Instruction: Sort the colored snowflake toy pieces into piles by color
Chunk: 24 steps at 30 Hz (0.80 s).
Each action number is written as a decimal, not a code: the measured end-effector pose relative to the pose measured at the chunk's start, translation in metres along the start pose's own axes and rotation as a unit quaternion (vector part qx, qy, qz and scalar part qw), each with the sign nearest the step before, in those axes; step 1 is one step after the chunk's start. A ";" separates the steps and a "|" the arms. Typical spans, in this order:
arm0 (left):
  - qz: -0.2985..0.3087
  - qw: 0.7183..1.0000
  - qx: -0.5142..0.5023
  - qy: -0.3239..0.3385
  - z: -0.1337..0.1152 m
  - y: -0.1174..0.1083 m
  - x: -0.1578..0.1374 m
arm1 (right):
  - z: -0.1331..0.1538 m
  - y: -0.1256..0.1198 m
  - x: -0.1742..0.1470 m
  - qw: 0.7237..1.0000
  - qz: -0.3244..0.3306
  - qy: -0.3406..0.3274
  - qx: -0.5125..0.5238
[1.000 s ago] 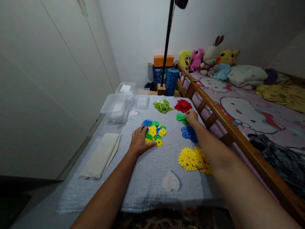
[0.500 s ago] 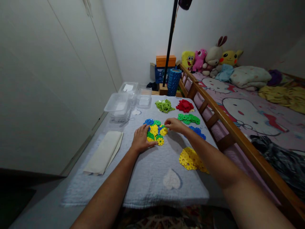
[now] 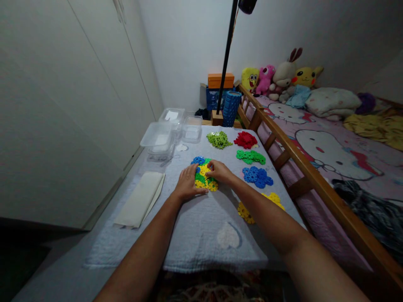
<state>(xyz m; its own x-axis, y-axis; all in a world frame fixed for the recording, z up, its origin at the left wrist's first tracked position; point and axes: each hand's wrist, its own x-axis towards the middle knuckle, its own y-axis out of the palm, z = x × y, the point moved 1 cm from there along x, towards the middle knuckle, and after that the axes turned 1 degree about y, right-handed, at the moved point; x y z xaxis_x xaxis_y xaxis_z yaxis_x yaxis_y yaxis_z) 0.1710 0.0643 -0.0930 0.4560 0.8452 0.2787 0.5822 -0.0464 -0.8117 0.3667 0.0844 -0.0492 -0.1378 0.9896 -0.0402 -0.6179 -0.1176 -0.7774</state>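
A flat cluster of interlocking plastic discs (image 3: 203, 181) in yellow, green and blue lies on the cloth-covered table. Around its left side and lower edge rests my left hand (image 3: 188, 182), fingers stretched and thumb apart, touching it. My right hand (image 3: 219, 172) is over the cluster's right side, thumb and fingers closed in a pinch at the yellow discs; what sits between the fingertips is hidden. Partly under my right forearm is a pile of yellow discs (image 3: 273, 199). Blue discs (image 3: 257, 176) lie just beyond it.
Green discs (image 3: 250, 157), red discs (image 3: 245, 140) and lime discs (image 3: 219, 139) form piles farther back. Clear plastic containers (image 3: 157, 136) stand at the back left, near a folded beige cloth (image 3: 138, 201). A wooden bed rail (image 3: 292, 165) runs along the right.
My right hand has moved left, from the cluster's right edge onto its yellow discs. The left hand stays at the cluster. The whole view has shifted slightly.
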 end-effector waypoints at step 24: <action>0.010 0.998 0.063 -0.023 0.002 -0.016 -0.019 | -0.081 -0.134 -0.118 0.970 0.024 0.116 0.211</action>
<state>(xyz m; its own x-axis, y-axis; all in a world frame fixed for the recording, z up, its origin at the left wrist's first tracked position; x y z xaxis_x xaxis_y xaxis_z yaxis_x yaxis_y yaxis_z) 0.1516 0.0507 -0.0865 0.4336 0.8682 0.2413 0.4831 0.0021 -0.8756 0.5285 -0.0096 0.0095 -0.0259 0.9682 -0.2488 -0.8839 -0.1385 -0.4467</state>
